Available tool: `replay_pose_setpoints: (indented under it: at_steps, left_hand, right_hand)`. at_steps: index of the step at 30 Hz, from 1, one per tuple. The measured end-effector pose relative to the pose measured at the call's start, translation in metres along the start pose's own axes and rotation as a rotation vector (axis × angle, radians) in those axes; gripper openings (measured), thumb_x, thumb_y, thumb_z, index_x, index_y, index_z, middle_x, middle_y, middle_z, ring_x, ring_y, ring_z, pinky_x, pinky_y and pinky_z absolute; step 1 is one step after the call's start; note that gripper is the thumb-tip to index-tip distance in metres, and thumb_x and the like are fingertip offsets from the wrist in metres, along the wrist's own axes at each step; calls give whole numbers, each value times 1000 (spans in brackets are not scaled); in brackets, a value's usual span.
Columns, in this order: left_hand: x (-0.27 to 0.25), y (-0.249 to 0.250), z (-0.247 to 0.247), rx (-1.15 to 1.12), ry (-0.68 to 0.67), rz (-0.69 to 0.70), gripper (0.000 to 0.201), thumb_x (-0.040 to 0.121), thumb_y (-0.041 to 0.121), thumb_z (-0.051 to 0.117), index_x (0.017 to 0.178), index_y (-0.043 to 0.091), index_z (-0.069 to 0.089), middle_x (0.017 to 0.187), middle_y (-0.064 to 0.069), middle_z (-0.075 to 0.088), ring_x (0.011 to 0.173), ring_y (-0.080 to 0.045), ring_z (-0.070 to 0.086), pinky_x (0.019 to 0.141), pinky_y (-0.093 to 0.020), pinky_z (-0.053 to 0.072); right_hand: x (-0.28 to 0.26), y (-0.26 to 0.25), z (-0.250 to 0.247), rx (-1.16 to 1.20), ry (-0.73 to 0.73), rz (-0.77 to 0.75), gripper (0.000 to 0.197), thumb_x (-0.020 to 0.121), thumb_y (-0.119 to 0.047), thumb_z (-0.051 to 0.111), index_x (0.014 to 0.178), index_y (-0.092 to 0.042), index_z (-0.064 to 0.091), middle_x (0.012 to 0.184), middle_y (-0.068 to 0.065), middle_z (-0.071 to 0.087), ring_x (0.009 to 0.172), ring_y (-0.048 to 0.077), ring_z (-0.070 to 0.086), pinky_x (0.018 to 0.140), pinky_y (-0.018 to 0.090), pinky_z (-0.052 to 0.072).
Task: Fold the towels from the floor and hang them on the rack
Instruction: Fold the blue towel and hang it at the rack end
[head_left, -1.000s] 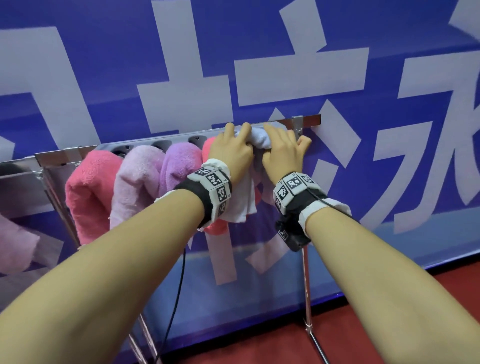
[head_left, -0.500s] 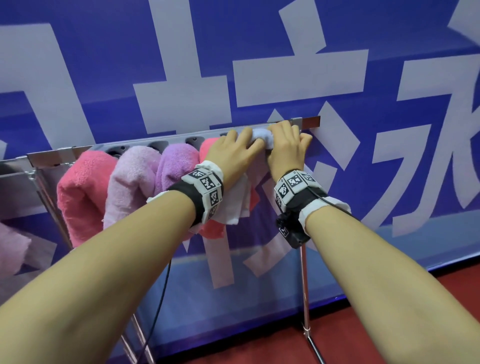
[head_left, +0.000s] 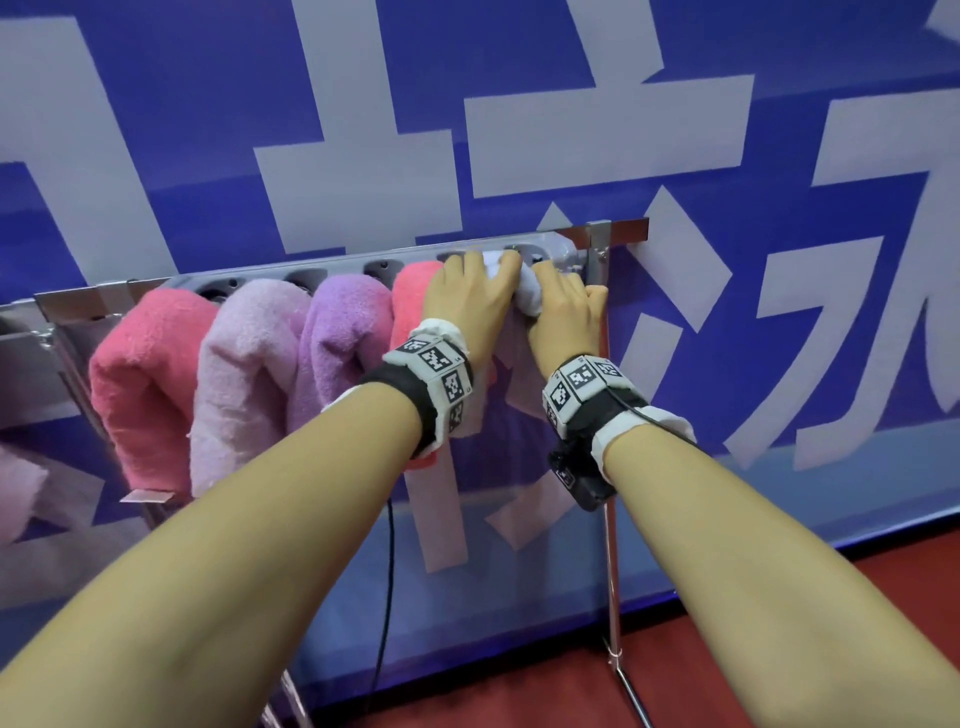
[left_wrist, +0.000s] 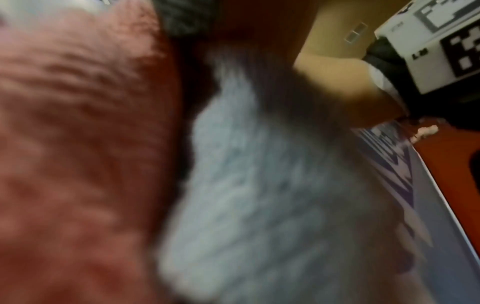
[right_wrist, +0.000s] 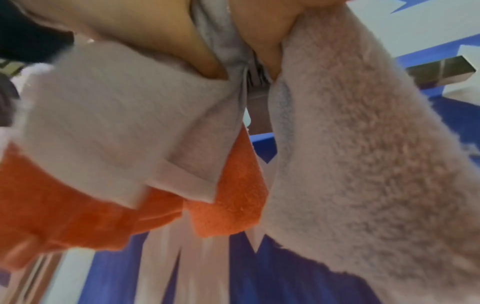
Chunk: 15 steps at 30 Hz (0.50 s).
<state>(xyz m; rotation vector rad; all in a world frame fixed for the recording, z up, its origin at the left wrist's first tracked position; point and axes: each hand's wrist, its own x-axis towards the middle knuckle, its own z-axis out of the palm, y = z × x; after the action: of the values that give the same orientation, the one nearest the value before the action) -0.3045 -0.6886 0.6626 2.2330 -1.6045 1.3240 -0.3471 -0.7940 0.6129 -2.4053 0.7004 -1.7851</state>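
Seating the last towel: long grey slotted metal rack (head_left: 363, 260) under both hands, small fluffy white folded towel (head_left: 527, 296) between them. Left hand (head_left: 470, 306) and right hand (head_left: 563, 312) grip its top; press evenly, keep fold centred.

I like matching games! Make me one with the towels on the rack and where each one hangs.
Things:
1. white towel
2. purple towel
3. pale pink towel
4. far-left pink towel

Places:
a. at the left end of the row
b. under both hands, near the right end of the rack
c. second from the left
d. third from the left

Pairs: 1-b, 2-d, 3-c, 4-a

The left hand and right hand press on the white one.
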Motion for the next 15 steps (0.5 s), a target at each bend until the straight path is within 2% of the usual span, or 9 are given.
replay_pose_setpoints:
  at_steps: [1,3,6,8,10,12,13,14,15]
  left_hand:
    - [-3,1,1,-16,-52,-37,38,70,3,60,107,1,53,77,-23,61,71,-37,60,59,-36,45]
    - [-7,1,3,54,-176,-162,49,83,9,50,129,1,35,105,-18,61,105,-36,52,92,-41,35]
    - [-13,1,7,108,-196,-211,44,84,7,43,127,-1,36,115,-16,59,121,-32,41,114,-39,9]
    - [-10,-1,8,103,-208,-214,41,83,6,44,124,-1,40,116,-16,57,122,-31,41,115,-39,3]
    - [-5,-5,9,79,-186,-224,42,82,6,49,122,-2,42,112,-16,60,118,-31,46,115,-39,7]
    - [-5,-5,8,154,-130,-217,41,67,10,65,105,-2,55,86,-12,67,95,-29,60,106,-36,31]
    - [-6,-5,6,168,-113,-211,42,53,13,73,91,1,62,68,-7,66,76,-24,64,95,-32,43]
    - [-8,-2,7,169,-119,-205,42,43,16,76,82,5,65,57,-2,62,65,-21,63,85,-29,47]
    - [-10,-1,11,167,-101,-196,42,44,16,77,82,5,66,59,-2,63,66,-21,64,85,-29,46]
  right_hand:
    - [-3,-1,-1,10,-37,26,43,60,13,54,97,-7,60,76,11,62,77,31,57,69,32,20]
    - [-8,-3,-4,26,-63,45,47,65,11,52,106,-9,58,83,11,63,83,30,56,74,31,20]
    - [-11,-4,-12,28,-113,69,56,70,9,47,121,-14,51,94,9,61,93,28,52,80,30,22]
    - [-9,-7,-15,29,-113,68,65,71,10,46,130,-18,47,101,8,60,96,27,50,83,30,24]
    - [-4,-11,-15,49,-75,40,69,70,12,46,133,-18,48,107,7,61,97,28,51,84,33,28]
    - [1,-9,-11,83,-28,19,66,70,13,48,130,-15,53,109,8,64,95,31,53,83,37,32]
    - [3,-8,-10,80,-33,15,65,72,12,49,130,-16,53,111,6,64,96,31,53,83,37,31]
    - [2,-8,-9,64,-72,15,65,74,10,49,132,-19,50,113,2,63,99,30,52,84,35,29]
    - [0,-6,-6,58,-124,34,67,76,8,48,135,-22,45,115,-1,61,102,27,49,86,33,26]
